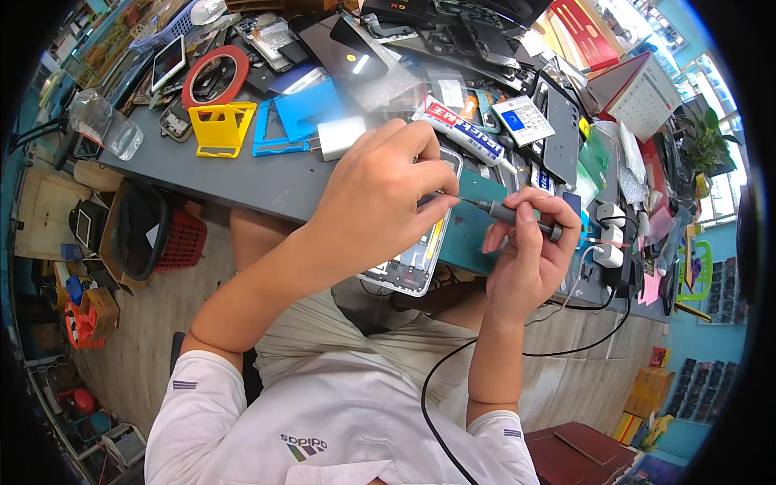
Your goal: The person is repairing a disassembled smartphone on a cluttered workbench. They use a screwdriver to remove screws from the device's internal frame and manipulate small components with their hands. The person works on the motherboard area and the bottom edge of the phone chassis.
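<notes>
My right hand (529,250) is closed around the grey handle of a slim screwdriver (505,213), its shaft pointing left. At the shaft's tip, the thumb and fingers of my left hand (392,182) are pinched together. Whatever sits between them, perhaps only the tip itself, is too small to make out. Beneath my left hand lies an opened phone (408,271) with a pale frame and its inner parts exposed. It projects past the desk's front edge, and my hand hides much of it. A teal mat (477,230) shows between the phone and my right hand.
Behind my hands lie a glue tube (465,133), a phone battery (524,120) and a blue plastic holder (303,113). A yellow stand (222,129) and a red tape roll (215,77) are farther left. White plugs (608,234) and black cables stand at the right.
</notes>
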Tool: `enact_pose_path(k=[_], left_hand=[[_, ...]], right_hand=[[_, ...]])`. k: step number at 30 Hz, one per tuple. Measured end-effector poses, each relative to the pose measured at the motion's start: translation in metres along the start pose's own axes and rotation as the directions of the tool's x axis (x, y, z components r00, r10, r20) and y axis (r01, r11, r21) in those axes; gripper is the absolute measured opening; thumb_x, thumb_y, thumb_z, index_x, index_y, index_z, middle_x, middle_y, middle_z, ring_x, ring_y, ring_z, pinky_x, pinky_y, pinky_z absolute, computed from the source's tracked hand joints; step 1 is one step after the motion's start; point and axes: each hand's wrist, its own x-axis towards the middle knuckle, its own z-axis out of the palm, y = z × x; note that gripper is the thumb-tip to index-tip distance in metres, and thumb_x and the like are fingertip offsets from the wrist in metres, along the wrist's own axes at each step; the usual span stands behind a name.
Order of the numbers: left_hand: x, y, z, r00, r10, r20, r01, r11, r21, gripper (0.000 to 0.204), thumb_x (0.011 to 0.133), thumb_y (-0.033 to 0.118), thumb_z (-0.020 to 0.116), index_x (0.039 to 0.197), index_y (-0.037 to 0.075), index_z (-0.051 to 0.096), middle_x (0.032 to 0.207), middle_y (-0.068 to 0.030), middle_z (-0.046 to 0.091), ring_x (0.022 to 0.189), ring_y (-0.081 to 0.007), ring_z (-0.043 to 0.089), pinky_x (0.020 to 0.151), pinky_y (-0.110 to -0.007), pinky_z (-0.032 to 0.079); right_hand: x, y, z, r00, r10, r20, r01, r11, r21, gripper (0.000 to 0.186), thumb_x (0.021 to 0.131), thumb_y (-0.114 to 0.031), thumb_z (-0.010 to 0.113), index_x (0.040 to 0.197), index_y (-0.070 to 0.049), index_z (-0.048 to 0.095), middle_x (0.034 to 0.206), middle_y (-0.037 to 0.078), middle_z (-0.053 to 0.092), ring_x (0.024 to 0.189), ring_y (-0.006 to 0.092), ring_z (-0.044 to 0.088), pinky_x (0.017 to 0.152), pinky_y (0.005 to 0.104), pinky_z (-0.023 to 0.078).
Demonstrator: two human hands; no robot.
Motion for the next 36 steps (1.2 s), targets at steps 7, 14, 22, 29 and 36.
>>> enact_pose_path(k=[7,14,22,29,36], left_hand=[[0.000,0.001,0.000,1.000,0.015,0.003,-0.015,1.000,0.014,0.020,0.076,0.013,0.093,0.090,0.011,0.078,0.088,-0.0033,0.054,0.083,-0.0240,0.054,0.074,-0.039,0.045],[0.002,-0.002,0.000,0.997,0.078,-0.009,-0.078,0.997,0.018,0.020,0.076,0.012,0.093,0.089,0.010,0.078,0.089,-0.0038,0.055,0.085,-0.0246,0.055,0.074,-0.039,0.045],[0.000,-0.008,-0.004,0.995,0.096,0.036,-0.094,0.995,-0.045,0.022,0.077,0.002,0.080,0.098,0.009,0.083,0.095,-0.0069,0.057,0.090,-0.0269,0.057,0.078,-0.039,0.048],[-0.006,-0.011,-0.007,0.993,0.070,0.092,-0.062,0.994,-0.092,0.035,0.077,0.002,0.068,0.106,0.007,0.086,0.099,-0.0088,0.057,0.095,-0.0290,0.054,0.086,-0.041,0.049],[-0.011,-0.016,-0.007,0.993,0.091,0.081,-0.084,0.993,-0.089,0.034,0.077,0.003,0.068,0.106,0.006,0.086,0.099,-0.0092,0.056,0.095,-0.0297,0.054,0.088,-0.042,0.049]], right_hand=[[0.000,0.002,-0.001,1.000,-0.010,0.008,0.010,1.000,-0.016,0.019,0.108,0.000,0.063,0.123,-0.004,0.052,0.117,0.018,0.069,0.079,0.0138,0.062,0.061,0.0278,0.054],[-0.001,-0.002,0.003,0.997,-0.058,0.046,0.062,0.994,-0.093,0.021,0.107,0.001,0.064,0.125,-0.002,0.054,0.115,0.017,0.070,0.072,0.0137,0.063,0.062,0.0267,0.055],[0.029,-0.042,0.024,0.959,-0.077,0.271,0.211,0.835,-0.508,0.014,0.104,0.001,0.071,0.116,0.002,0.065,0.105,0.010,0.073,0.079,0.0126,0.071,0.063,0.0265,0.057],[0.044,-0.043,0.028,0.898,-0.121,0.424,0.376,0.711,-0.594,0.014,0.101,0.002,0.073,0.114,0.002,0.066,0.095,0.010,0.074,0.073,0.0142,0.071,0.064,0.0295,0.057],[0.042,-0.044,0.032,0.916,-0.034,0.400,0.287,0.752,-0.593,0.013,0.101,0.003,0.071,0.113,0.003,0.066,0.097,0.010,0.075,0.078,0.0133,0.072,0.067,0.0287,0.058]])
